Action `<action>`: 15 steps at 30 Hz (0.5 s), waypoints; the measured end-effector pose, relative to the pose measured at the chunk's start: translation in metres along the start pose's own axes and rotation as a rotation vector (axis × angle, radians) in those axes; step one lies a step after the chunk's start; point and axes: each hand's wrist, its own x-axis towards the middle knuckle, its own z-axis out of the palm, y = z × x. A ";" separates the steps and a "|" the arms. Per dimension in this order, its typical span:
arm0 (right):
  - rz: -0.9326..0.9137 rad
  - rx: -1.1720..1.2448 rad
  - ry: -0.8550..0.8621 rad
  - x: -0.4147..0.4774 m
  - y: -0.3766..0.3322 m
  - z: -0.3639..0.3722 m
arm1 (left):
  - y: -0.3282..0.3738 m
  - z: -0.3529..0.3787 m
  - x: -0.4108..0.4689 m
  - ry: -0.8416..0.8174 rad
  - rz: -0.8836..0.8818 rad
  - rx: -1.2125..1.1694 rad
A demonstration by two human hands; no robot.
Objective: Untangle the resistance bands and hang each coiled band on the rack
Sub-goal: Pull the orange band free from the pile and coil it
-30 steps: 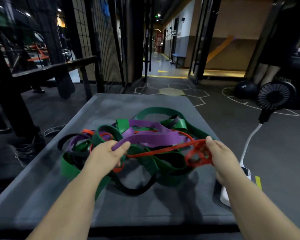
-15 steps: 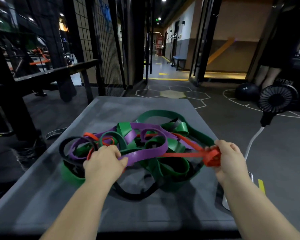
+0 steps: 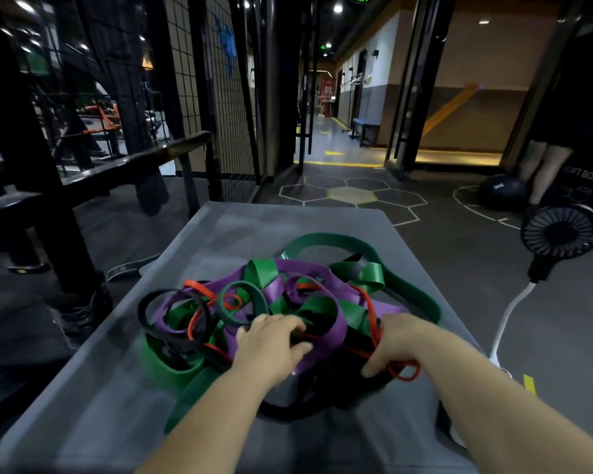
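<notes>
A tangle of resistance bands lies on a grey padded platform (image 3: 100,388): wide green bands (image 3: 404,265), a purple band (image 3: 332,323), black bands (image 3: 151,323) and a thin red band (image 3: 367,302). My left hand (image 3: 271,347) rests on top of the purple band in the middle of the pile, fingers spread, with a red strand running between fingers and thumb. My right hand (image 3: 401,340) grips the red band at the pile's right side, and small red loops stick out below its fingers.
A black metal frame (image 3: 31,159) and a wire grid panel (image 3: 220,97) stand to the left. A small black fan (image 3: 558,234) on a white cable stands on the right. Behind it are a medicine ball (image 3: 500,191) and a person's legs (image 3: 545,165).
Both hands moved inward over the pile. The red band, stretched taut between them before, now lies slack. My left hand let go of the purple band and lies on it.
</notes>
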 end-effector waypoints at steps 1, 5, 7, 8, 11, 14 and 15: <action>-0.005 -0.146 -0.045 0.001 -0.008 -0.008 | 0.002 -0.001 0.007 -0.017 0.009 -0.015; -0.065 -0.388 -0.125 0.004 -0.034 -0.034 | 0.007 -0.003 0.026 0.030 0.036 -0.027; -0.139 -0.373 -0.127 0.013 -0.038 -0.051 | 0.009 -0.003 0.034 0.043 0.099 -0.054; -0.182 -0.290 -0.136 0.016 -0.038 -0.061 | 0.012 -0.004 0.037 0.022 0.139 -0.063; -0.340 0.229 -0.140 0.019 -0.040 -0.092 | 0.021 -0.011 0.057 -0.023 0.199 -0.129; -0.462 0.604 0.001 0.018 -0.054 -0.125 | 0.026 -0.033 0.090 0.053 0.117 -0.355; -0.489 0.685 0.056 0.019 -0.061 -0.137 | 0.027 -0.043 0.102 0.086 0.114 -0.338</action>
